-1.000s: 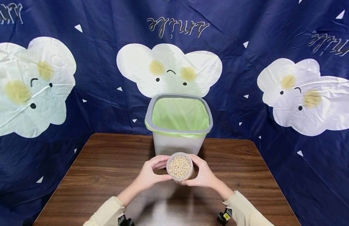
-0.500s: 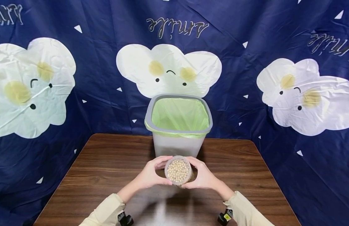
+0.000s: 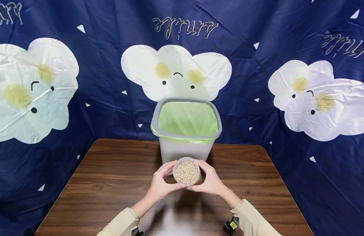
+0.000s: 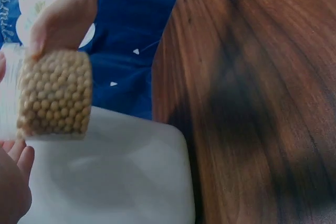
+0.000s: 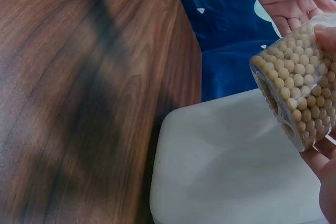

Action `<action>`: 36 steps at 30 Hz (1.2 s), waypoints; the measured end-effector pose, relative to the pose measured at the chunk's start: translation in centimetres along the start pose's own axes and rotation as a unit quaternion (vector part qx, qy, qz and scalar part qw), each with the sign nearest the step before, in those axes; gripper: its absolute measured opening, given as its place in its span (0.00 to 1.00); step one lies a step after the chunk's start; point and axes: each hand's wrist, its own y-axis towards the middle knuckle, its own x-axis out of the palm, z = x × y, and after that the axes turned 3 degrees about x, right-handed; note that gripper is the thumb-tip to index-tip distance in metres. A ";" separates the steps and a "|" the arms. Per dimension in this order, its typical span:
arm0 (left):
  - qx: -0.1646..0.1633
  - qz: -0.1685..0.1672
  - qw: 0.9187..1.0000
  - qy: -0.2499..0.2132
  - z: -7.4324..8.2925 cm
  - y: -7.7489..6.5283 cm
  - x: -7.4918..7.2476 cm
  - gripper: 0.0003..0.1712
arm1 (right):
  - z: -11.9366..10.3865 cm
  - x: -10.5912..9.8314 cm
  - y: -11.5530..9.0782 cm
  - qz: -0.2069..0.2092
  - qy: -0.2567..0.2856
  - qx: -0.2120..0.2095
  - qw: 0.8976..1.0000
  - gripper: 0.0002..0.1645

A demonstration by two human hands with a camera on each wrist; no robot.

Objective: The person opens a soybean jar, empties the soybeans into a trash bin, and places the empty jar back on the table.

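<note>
A clear plastic jar (image 3: 186, 172) full of pale round beans is held up in front of the bin, above the table. My left hand (image 3: 160, 183) grips its left side, thumb at the near rim and fingers at the far left. From the other side my right hand (image 3: 210, 181) holds it, thumb also near the front. In the left wrist view the jar (image 4: 56, 95) lies sideways in the picture, with its clear neck at the left. The right wrist view shows the base end of the jar (image 5: 296, 85). Whether a clear lid covers the mouth, I cannot tell.
Behind the jar stands a pale bin (image 3: 185, 150) with a grey rim and a green liner bag (image 3: 188, 119) inside. It is on a brown wood-grain table (image 3: 117, 177). Dark blue cloth (image 3: 105, 114) with cloud prints hangs around the back and sides.
Both hands first brought the jar slightly nearer to me, then moved it back toward the bin. My left forearm has shifted right, its thumb now farther across the jar's near side.
</note>
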 end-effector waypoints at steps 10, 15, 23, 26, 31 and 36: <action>0.015 -0.132 0.988 -0.075 -2.7 0.8 -2.4 0.37 | -0.9 -1.3 -0.2 -0.077 0.065 0.016 0.995 0.48; -0.024 -0.177 0.983 -0.051 -1.9 1.1 -2.3 0.45 | 0.3 -0.9 -0.5 -0.094 0.043 -0.005 0.995 0.50; -0.038 -0.155 0.985 -0.060 -2.0 1.0 -1.7 0.44 | -0.6 -0.9 -0.4 -0.061 0.005 -0.008 0.998 0.50; -0.035 -0.149 0.986 -0.072 -2.1 1.0 -1.7 0.43 | -1.8 -1.1 -0.1 -0.056 0.014 -0.009 0.998 0.48; -0.035 -0.144 0.986 -0.077 -2.1 0.9 -1.7 0.43 | -1.8 -0.9 -0.1 -0.056 0.020 -0.009 0.998 0.47; -0.026 -0.131 0.989 -0.062 -1.2 0.8 -1.5 0.43 | 0.3 -0.3 -0.7 -0.053 0.012 -0.009 0.998 0.47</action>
